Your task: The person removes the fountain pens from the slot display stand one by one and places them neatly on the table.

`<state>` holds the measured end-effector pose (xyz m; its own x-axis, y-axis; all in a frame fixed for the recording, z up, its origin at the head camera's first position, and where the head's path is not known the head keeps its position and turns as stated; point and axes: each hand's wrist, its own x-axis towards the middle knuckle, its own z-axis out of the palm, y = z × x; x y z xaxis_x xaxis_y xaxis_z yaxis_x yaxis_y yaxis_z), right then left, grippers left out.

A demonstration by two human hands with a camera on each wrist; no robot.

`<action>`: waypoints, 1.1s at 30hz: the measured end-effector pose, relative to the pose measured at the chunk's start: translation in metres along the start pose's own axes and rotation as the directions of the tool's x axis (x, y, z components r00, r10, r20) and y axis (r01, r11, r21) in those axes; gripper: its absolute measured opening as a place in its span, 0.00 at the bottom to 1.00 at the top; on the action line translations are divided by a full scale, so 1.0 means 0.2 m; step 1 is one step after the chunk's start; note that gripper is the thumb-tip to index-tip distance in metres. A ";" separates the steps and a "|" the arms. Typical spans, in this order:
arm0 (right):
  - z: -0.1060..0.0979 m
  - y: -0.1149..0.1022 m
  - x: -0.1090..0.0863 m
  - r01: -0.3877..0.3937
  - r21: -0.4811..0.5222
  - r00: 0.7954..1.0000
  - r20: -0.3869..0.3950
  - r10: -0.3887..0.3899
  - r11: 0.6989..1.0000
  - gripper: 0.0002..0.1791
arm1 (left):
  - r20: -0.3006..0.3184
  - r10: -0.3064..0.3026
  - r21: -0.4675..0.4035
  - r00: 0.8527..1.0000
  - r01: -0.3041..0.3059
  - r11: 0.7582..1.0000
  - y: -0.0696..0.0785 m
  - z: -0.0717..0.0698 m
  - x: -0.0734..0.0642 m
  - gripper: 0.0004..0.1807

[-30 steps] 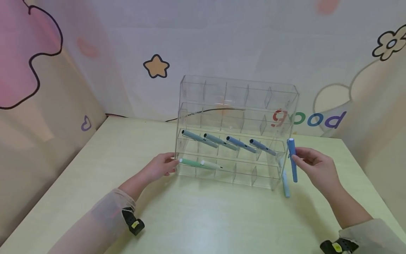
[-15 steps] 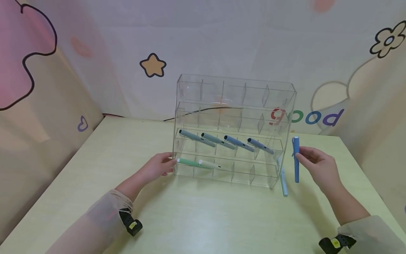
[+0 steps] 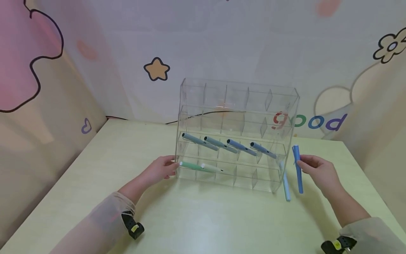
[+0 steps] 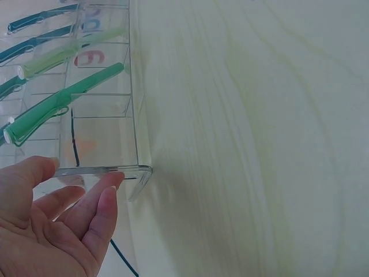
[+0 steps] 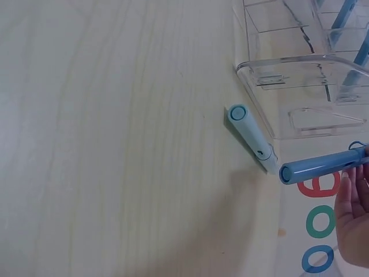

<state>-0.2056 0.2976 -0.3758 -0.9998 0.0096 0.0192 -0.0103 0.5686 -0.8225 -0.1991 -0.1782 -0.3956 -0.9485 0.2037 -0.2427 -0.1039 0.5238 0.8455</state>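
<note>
A clear acrylic pen rack (image 3: 234, 180) with tiered compartments stands on the table. My left hand (image 3: 161, 167) holds the lower left side of the rack, thumb and fingers on either side of the panel (image 4: 98, 171). To the right of the rack, my right hand (image 3: 321, 174) pinches a blue pen (image 3: 298, 169) near its clip end. The pen hangs nearly upright over the table, tilted slightly. A light blue pen (image 3: 286, 187) lies on the table beside the rack's right side, below the held one.
Several blue and grey-blue pens (image 3: 200, 141) lean in the rack's third tier. A green pen (image 3: 190, 165) and a pale green pen (image 3: 211, 168) sit in the bottom tier at left. Behind the table (image 3: 203, 225) hangs a printed backdrop (image 3: 203, 53).
My right hand has moved a little right and down with the blue pen, which now stands apart from the rack's edge. The left hand keeps its place on the rack.
</note>
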 end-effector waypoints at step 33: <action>0.05 0.16 0.08 -0.210 -0.059 0.970 0.113 0.216 0.976 0.31 | 0.022 0.017 -0.004 1.000 -0.017 1.000 0.00 0.00 -0.01 0.29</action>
<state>-0.2220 0.3073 -0.4070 -0.9740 0.0393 -0.2231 0.2014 0.6013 -0.7733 -0.1968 -0.1791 -0.3946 -0.9434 0.2305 -0.2383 -0.0887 0.5172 0.8513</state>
